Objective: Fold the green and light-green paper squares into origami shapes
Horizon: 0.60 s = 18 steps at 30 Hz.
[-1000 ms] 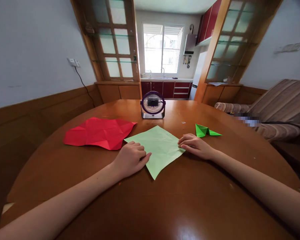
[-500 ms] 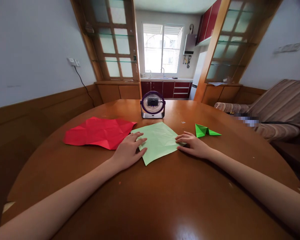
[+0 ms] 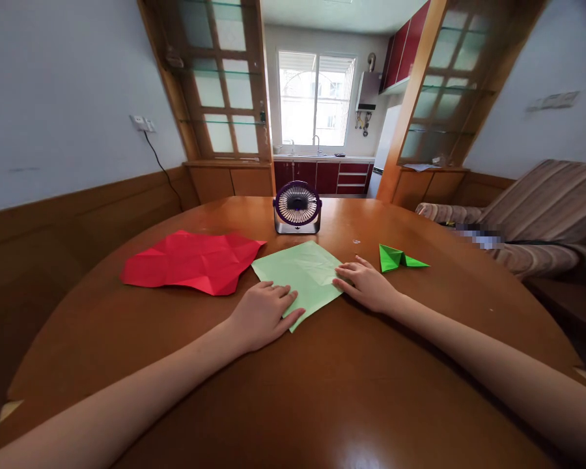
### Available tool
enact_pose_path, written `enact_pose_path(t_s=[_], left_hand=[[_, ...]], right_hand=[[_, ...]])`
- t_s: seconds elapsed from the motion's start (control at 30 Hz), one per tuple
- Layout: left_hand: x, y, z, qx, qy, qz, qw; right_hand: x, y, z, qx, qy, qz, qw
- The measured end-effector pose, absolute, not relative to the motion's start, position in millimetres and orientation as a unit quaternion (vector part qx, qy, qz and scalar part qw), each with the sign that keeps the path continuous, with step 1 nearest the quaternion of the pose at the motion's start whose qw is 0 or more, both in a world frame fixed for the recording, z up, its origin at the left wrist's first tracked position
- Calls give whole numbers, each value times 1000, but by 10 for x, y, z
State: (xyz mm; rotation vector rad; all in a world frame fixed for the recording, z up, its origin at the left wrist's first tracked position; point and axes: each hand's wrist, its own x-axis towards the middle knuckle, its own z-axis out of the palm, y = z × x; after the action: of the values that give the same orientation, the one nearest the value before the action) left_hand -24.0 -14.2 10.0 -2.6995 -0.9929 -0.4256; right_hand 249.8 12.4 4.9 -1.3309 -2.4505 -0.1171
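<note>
Pressing flat, fingers spread, the left hand [image 3: 262,314] and right hand [image 3: 368,285] pin the pale green sheet [image 3: 300,273] to the desk [image 3: 293,391]. Beyond lie a red sheet [image 3: 191,262], a folded green piece [image 3: 398,258] and a fan [image 3: 297,207].

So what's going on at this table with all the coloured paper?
A person is working a light green sheet of paper on a round wooden table. The left hand lies flat on its near corner; the right hand presses its right edge. A creased red sheet lies to the left, a small folded green piece to the right, a little fan behind.
</note>
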Motion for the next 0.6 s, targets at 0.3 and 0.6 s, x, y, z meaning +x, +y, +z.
enact_pose_path(t_s=[0.3,0.6], left_hand=[[-270,-157,194,-924,-261,-273,62],[-561,252,89,-918,-365,-156,-1]], right_hand=[[2445,307,74,-408,-903,81,105],[2466,481,170,-321,-933,99,128]])
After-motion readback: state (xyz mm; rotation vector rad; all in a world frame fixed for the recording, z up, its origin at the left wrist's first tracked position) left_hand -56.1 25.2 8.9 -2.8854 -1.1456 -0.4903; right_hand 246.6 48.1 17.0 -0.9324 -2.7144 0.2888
